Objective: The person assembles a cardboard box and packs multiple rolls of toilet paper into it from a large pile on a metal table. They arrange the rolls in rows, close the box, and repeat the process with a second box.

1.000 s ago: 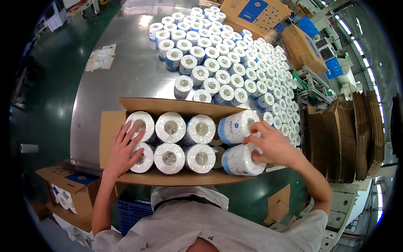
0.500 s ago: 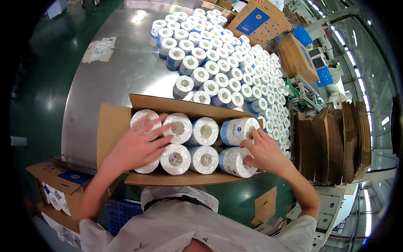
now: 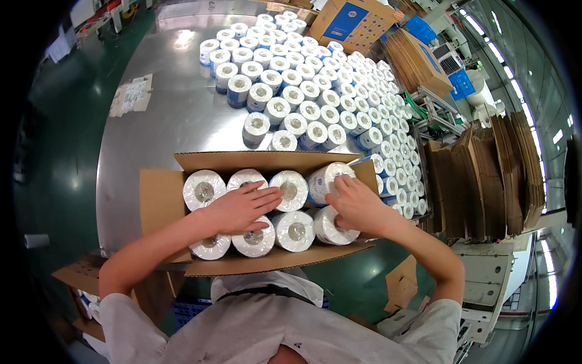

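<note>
An open cardboard box [image 3: 254,161] in front of me holds two rows of wrapped toilet paper rolls, their round ends facing up. My left hand [image 3: 245,210] lies over the middle rolls with its fingers stretched out, partly covering a far-row roll [image 3: 241,178] and a near-row roll [image 3: 254,244]. At the box's right end my right hand [image 3: 359,203] has curled fingers on the far-right toilet paper roll [image 3: 320,183], which leans slightly. Below that hand sits the near-right roll [image 3: 327,228], its core partly hidden.
Many more toilet paper rolls [image 3: 277,109] stand on the metal table [image 3: 163,97] beyond the box. Flattened cartons [image 3: 479,182] are stacked at the right. A printed carton [image 3: 351,24] is at the back, a hand at its edge. Another open box [image 3: 82,276] stands low at left.
The two right-end rolls, tilted before, now stand more upright in the box. My left hand has moved right from the left-end rolls to the middle ones. My right hand has shifted slightly left.
</note>
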Available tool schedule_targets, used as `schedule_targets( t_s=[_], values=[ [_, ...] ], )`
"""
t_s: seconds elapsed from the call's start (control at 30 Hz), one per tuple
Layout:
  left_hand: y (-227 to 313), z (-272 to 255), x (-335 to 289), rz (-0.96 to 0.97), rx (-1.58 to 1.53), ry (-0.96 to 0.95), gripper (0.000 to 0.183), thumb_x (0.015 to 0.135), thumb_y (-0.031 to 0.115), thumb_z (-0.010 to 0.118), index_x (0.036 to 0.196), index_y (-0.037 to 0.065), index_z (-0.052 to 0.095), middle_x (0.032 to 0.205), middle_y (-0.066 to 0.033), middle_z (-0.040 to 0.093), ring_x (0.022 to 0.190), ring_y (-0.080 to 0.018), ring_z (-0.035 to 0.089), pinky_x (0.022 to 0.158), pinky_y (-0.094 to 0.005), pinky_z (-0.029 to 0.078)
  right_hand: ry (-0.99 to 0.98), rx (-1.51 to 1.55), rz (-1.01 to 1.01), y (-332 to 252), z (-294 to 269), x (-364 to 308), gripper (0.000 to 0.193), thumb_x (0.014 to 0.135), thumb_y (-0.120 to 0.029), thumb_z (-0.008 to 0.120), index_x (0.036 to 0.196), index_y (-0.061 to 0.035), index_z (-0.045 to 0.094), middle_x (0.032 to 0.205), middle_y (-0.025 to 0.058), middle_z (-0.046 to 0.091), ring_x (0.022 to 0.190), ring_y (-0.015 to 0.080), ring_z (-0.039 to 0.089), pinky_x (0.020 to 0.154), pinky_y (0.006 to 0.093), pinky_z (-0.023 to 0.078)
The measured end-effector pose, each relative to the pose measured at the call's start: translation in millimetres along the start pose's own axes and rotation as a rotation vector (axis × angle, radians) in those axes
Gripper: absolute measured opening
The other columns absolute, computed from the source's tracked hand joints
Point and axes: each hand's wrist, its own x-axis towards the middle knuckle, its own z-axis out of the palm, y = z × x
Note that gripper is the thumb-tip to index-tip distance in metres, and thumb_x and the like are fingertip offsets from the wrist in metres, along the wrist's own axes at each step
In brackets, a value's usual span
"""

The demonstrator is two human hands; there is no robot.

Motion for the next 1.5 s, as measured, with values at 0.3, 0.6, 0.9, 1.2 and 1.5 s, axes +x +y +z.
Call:
schedule_targets(
  t_s=[0.3, 0.6, 0.9, 1.2, 1.5],
  values=[
    [9.8, -76.4, -86.4, -0.859, -0.533, 0.263, 0.041, 0.101, 0.024, 0.059, 0.135, 0.002, 0.057, 0.133, -0.0145, 0.062, 0.128, -0.0293, 0.056, 0.109, -0.0434, 0.043, 0.252, 0.227, 0.416, 19.0, 4.6, -42.9, 0.057, 0.086, -0.036, 0.076, 0.132, -0.0068, 0.058, 0.129, 0.0242, 0.056, 0.113, 0.0398, 0.060, 0.086, 0.0440, 0.055],
    [31.1, 24.9, -169.7, -1.326, -1.407, 0.815, 0.050, 0.103, 0.022, 0.057, 0.148, 0.005, 0.042, 0.139, -0.0092, 0.054, 0.128, -0.0213, 0.050, 0.109, -0.0364, 0.041, -0.072, 1.082, 0.379, 13.6, 27.7, -40.6, 0.107, 0.090, -0.051, 0.072, 0.160, 0.0020, 0.012, 0.077, 0.0192, 0.065, 0.071, 0.0363, 0.065, 0.069, 0.0434, 0.051],
    [43.2, -1.1, -78.8, -1.256, -0.942, 0.710, 0.086, 0.084, 0.012, 0.082, 0.153, 0.004, 0.032, 0.137, -0.0146, 0.058, 0.123, -0.0238, 0.059, 0.103, -0.0369, 0.050, -0.004, 0.613, -0.160, -26.0, 29.8, -63.8, 0.099, 0.091, -0.078, 0.050, 0.154, -0.0026, 0.042, 0.124, 0.0281, 0.055, 0.112, 0.0427, 0.059, 0.099, 0.0496, 0.048],
    [52.4, 35.4, -132.3, -1.193, -1.464, 1.018, 0.072, 0.097, 0.017, 0.070, 0.158, 0.008, 0.034, 0.147, -0.0139, 0.052, 0.132, -0.0224, 0.052, 0.110, -0.0358, 0.043, 0.610, 0.328, -0.078, 13.0, 101.9, 34.7, 0.037, 0.084, -0.028, 0.075, 0.113, -0.0079, 0.064, 0.113, 0.0155, 0.058, 0.103, 0.0335, 0.058, 0.089, 0.0472, 0.047],
    [67.6, 59.8, -114.7, -1.096, -1.063, 0.788, 0.092, 0.094, 0.030, 0.075, 0.162, 0.004, 0.018, 0.157, -0.0179, 0.039, 0.144, -0.0253, 0.038, 0.119, -0.0382, 0.032, 0.759, 0.196, 0.106, 19.6, 52.2, 60.6, 0.057, 0.086, -0.017, 0.068, 0.139, 0.0001, 0.054, 0.144, 0.0273, 0.049, 0.132, 0.0451, 0.049, 0.112, 0.0544, 0.037]
  ],
)
